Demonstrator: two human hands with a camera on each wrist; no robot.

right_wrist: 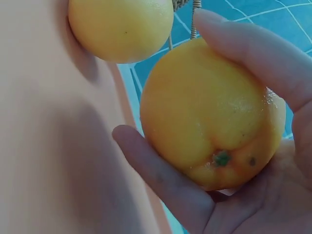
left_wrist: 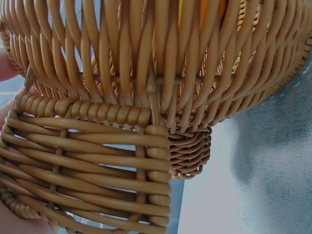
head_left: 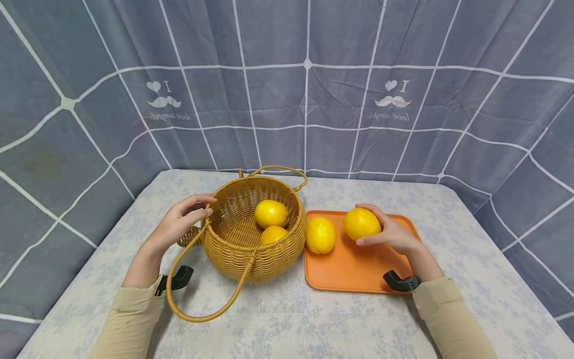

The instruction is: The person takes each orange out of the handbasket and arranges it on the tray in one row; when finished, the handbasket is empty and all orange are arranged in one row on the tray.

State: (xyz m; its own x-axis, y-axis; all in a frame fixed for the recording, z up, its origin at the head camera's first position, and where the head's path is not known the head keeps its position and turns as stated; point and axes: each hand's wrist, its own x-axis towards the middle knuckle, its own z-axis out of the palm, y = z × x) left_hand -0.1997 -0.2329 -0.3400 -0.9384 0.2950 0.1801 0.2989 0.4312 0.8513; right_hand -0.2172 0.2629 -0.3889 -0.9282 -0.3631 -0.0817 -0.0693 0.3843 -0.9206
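Observation:
A wicker basket stands left of centre, its looped handle hanging down at the front. Two yellow-orange oranges lie inside, one whole orange and a second orange partly hidden by the rim. My left hand holds the basket's left rim with fingers and thumb. In the left wrist view the weave hides most of that hand. Over the orange tray, my right hand grips an orange between thumb and fingers, raised off the tray. Another orange rests at the tray's left side.
A pale patterned cloth covers the table. Grey curtain with white lines surrounds the back and sides. The basket's right side stands close against the tray's left edge. A second handle sticks up at the basket's back.

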